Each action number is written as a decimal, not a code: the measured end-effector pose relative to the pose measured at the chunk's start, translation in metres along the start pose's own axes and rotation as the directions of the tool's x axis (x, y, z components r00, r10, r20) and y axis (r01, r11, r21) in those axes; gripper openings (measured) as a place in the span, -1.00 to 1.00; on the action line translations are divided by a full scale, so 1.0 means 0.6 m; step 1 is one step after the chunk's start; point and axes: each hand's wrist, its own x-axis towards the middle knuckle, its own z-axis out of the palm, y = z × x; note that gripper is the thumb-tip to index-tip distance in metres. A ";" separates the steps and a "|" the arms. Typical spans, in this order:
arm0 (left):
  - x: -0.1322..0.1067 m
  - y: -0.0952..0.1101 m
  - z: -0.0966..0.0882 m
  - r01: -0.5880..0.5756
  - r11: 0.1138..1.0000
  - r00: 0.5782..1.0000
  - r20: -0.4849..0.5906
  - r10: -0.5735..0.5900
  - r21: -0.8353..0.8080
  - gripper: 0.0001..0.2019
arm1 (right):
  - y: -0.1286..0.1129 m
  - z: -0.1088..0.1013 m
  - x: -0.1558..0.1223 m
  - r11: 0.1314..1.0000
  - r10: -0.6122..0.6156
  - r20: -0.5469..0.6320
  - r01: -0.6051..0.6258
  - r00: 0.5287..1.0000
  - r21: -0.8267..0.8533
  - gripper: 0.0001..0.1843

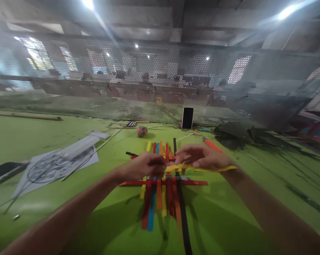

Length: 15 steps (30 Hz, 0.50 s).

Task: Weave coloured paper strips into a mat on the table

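Observation:
A weave of coloured paper strips [163, 193] lies on the green table [229, 219] in front of me, with red, blue, orange, yellow and black strips running lengthwise and a red strip across them. My left hand [146, 165] pinches the left end of a yellow strip [202, 168] that lies crosswise over the weave. My right hand [202, 157] rests on the same yellow strip, fingers curled over it. The strip's right end sticks out past my right wrist.
A printed sheet with a round pattern [56, 166] lies at the left. A small multicoloured ball [141, 131] and an upright black phone [187, 117] stand farther back. Dark leafy material [245, 136] is piled at the right. A perforated mesh screen [160, 74] closes the table's far side.

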 end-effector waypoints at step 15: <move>0.120 0.023 0.052 0.024 0.720 0.909 -0.315 0.274 0.694 -0.74 | 0.033 -0.004 0.024 0.740 -0.043 -0.519 -0.322 0.854 -0.591 -0.79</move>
